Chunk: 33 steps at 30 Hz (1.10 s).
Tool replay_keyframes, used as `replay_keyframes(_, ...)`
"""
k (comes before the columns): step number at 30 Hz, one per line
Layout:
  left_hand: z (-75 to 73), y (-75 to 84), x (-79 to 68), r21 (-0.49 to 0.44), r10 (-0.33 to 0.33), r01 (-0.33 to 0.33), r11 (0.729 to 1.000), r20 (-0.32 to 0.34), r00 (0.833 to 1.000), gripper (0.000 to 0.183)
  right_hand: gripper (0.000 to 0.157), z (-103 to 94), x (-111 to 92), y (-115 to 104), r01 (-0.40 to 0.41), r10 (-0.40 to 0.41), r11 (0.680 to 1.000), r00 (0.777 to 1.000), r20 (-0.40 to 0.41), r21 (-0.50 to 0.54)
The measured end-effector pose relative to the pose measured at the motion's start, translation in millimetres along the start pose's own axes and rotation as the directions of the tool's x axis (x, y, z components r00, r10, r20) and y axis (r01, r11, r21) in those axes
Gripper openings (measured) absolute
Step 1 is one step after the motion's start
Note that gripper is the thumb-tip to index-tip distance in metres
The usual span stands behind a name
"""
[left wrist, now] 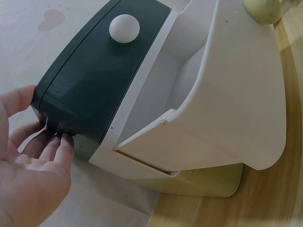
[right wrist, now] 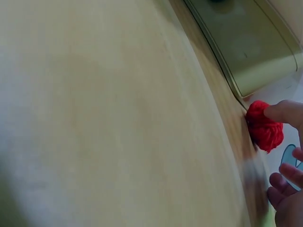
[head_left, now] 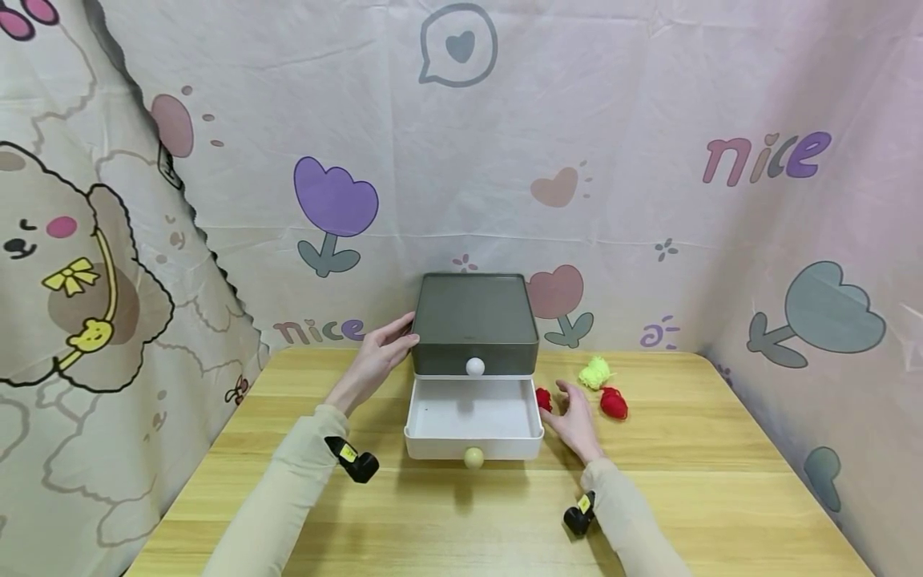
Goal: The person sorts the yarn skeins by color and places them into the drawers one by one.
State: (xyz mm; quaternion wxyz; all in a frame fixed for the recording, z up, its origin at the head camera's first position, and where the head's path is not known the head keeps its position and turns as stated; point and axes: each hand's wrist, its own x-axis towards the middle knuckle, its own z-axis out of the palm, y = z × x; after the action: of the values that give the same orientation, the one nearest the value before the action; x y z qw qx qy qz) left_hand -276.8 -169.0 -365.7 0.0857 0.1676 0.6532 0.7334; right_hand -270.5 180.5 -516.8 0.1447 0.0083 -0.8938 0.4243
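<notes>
One red yarn ball (right wrist: 266, 131) is apparently being reached for by the spread-fingered right hand (head_left: 574, 421), drawer box (head_left: 472, 308) steadied by the loose-fingered left hand (head_left: 375, 357), pinch probably needed next imo.

Half-hidden red yarn ball (head_left: 544, 396) and a blurred desk (right wrist: 128, 113)
In the head view, the open white drawer (head_left: 472, 449) and the right hand (head_left: 577, 421) partly cover the ball; the drawer also hides the yellowish bottom tier (left wrist: 210, 182). The right wrist view cuts that hand off at its right edge and blurs the wood. The left wrist view crops the left hand (left wrist: 35, 182) and, at the top, a yellow knob (left wrist: 263, 10). Print on the wrist cameras' yellow labels (head_left: 348, 453) is too small.
</notes>
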Motion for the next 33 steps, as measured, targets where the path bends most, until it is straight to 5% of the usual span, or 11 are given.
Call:
replay_keyframes(21,0.2,-0.7,0.8,0.008,-0.001,0.001,1.000,-0.007,1.000,0.061,0.062,10.7,11.8,-2.0,0.102,-0.098,0.991,0.994,0.051,-0.091)
replay_keyframes(33,0.6,0.3,0.6,0.011,-0.003,0.003,1.000,-0.001,1.000,0.061,0.060,12.3,14.2,1.2,0.071,-0.066,0.993,0.996,0.055,-0.097)
